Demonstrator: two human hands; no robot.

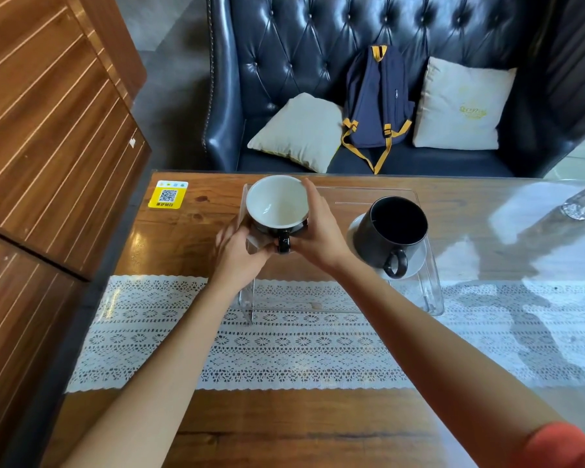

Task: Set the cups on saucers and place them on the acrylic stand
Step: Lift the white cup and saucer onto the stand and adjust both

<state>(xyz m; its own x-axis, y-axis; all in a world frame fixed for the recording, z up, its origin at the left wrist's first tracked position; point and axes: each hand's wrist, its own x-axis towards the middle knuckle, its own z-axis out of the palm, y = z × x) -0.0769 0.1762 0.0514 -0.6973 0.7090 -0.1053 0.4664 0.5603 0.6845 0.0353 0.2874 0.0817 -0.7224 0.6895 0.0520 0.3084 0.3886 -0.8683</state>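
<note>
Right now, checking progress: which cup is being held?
The white-lined black cup, gripped by both hands at the stand's left; the all-black cup sits untouched on its saucer.

1. Acrylic stand (431, 292) sits on table (301, 427), straddling lace runner (284, 349).
2. Right cup (390, 231) on saucer (416, 261), stand's right side.
3. Left cup (277, 207) over stand's left end.
4. Sofa (318, 45) behind table.

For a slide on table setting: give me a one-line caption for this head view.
Both hands lower a white-lined black cup onto the clear acrylic stand, beside an all-black cup on its white saucer.
</note>
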